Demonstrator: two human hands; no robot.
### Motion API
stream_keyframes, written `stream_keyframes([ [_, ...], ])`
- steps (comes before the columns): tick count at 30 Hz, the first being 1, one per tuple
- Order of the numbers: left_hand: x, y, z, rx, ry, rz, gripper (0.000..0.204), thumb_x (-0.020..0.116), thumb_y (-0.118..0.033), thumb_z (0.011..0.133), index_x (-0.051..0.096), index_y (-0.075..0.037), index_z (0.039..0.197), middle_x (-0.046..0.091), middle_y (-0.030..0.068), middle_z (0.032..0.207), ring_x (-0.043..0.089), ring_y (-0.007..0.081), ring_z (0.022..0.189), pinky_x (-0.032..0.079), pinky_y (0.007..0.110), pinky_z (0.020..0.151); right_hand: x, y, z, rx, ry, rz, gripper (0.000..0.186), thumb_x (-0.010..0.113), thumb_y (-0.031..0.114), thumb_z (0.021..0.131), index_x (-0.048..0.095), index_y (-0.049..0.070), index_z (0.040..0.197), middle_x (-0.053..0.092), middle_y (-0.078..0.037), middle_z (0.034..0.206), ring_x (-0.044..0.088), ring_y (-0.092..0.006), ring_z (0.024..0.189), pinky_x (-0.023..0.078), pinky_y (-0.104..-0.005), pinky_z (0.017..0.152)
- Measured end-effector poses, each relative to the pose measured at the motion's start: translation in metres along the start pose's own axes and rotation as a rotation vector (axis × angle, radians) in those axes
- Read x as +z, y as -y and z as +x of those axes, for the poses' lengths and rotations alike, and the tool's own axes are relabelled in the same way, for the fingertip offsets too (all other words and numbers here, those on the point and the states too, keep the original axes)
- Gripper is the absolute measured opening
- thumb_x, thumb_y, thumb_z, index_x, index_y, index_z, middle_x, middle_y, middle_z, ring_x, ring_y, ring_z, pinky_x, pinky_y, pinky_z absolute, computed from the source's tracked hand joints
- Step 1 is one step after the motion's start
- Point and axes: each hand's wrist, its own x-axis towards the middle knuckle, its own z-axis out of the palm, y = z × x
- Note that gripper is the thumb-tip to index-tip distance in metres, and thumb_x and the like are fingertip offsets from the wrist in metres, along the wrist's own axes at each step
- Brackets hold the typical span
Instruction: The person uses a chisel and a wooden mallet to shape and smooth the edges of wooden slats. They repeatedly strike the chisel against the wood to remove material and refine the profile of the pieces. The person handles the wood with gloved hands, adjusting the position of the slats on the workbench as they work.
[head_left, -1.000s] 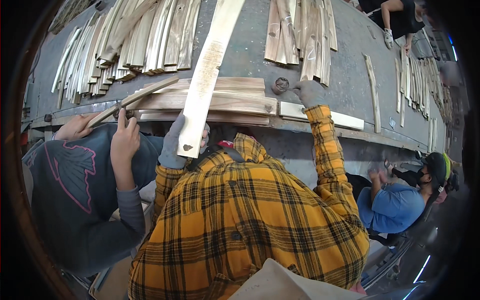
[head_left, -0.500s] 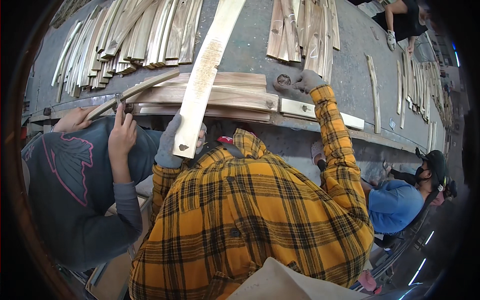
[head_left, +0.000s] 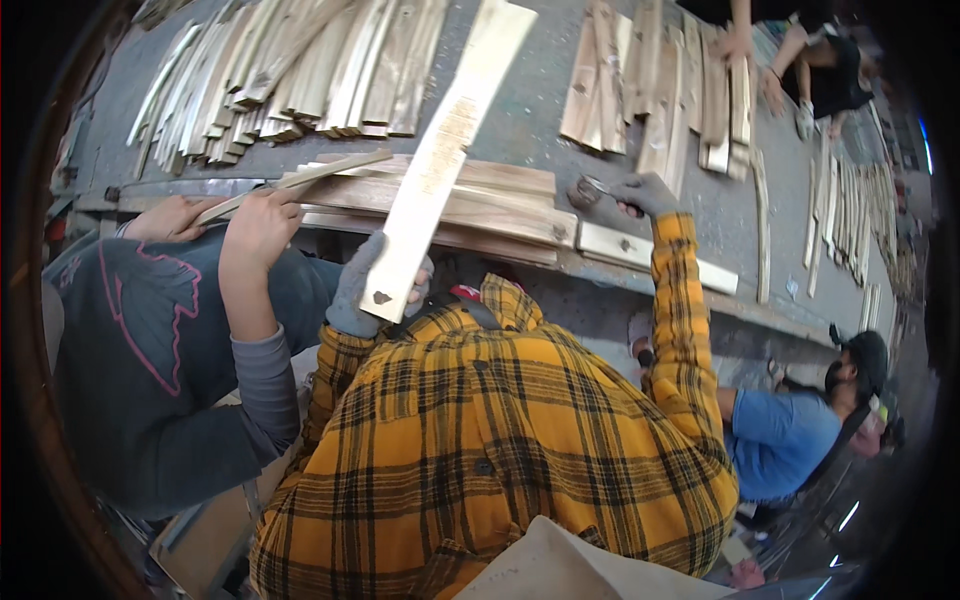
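My left hand (head_left: 352, 292), in a grey glove, is closed around the near end of a long pale wooden board (head_left: 412, 235). The board slants up and away over the workbench, with a rough brownish patch midway and a dark knot near my hand. My right hand (head_left: 652, 196), also gloved, is low over the bench with its fingers curled. Whatever its fingers hold is too small to make out. Just left of them is a small dark round lump (head_left: 588, 193). Stacked boards (head_left: 490, 205) lie under the held one, and a pale board (head_left: 655, 258) rests along the bench edge.
Many wooden strips (head_left: 300, 75) cover the far left of the bench (head_left: 510, 120), with more boards (head_left: 660, 120) at the far right. Close on my left, a co-worker (head_left: 150, 330) handles a narrow strip (head_left: 320, 172). Another person in blue (head_left: 785, 440) sits at right.
The view has shifted, moving the scene slightly right and down. My right hand remains by the dark lump. The left co-worker's near hand has closed over the strip. Another person's hands now show at the far-right boards.
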Motion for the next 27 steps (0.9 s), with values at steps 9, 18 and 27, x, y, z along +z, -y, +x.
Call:
stream_keyframes([
  [9, 0.001, 0.013, 0.003, 0.048, 0.259, -0.212, 0.056, 0.047, -0.050, 0.098, 0.049, -0.001, 0.127, 0.056, 0.0159, 0.094, 0.057, 0.0227, 0.073, 0.045, 0.031, 0.055, 0.161, 0.121, -0.058, -0.967, -0.471, 0.241, 0.023, 0.073, -0.004, 0.081, 0.073, 0.001, 0.104, 0.065, -0.002, 0.083, 0.058, -0.0086, 0.073, 0.045, -0.0204, 0.063],
  [18, 0.015, 0.012, 0.008, 0.065, 0.327, -0.266, 0.055, 0.042, -0.049, 0.100, 0.047, -0.001, 0.128, 0.055, 0.0148, 0.094, 0.054, 0.0216, 0.071, 0.043, 0.032, 0.055, 0.189, 0.145, -0.052, -1.004, -0.660, 0.180, 0.027, 0.076, -0.002, 0.078, 0.074, 0.006, 0.103, 0.064, -0.003, 0.083, 0.058, -0.0114, 0.074, 0.046, -0.0232, 0.065],
  [27, 0.011, 0.007, -0.003, 0.097, 0.129, -0.085, 0.056, 0.046, -0.049, 0.098, 0.048, -0.001, 0.128, 0.057, 0.0183, 0.090, 0.060, 0.0253, 0.068, 0.048, 0.032, 0.052, 0.158, 0.132, -0.056, -1.084, -0.783, -0.087, 0.025, 0.074, 0.004, 0.077, 0.075, 0.013, 0.101, 0.064, -0.006, 0.079, 0.061, -0.0183, 0.070, 0.048, -0.0286, 0.061],
])
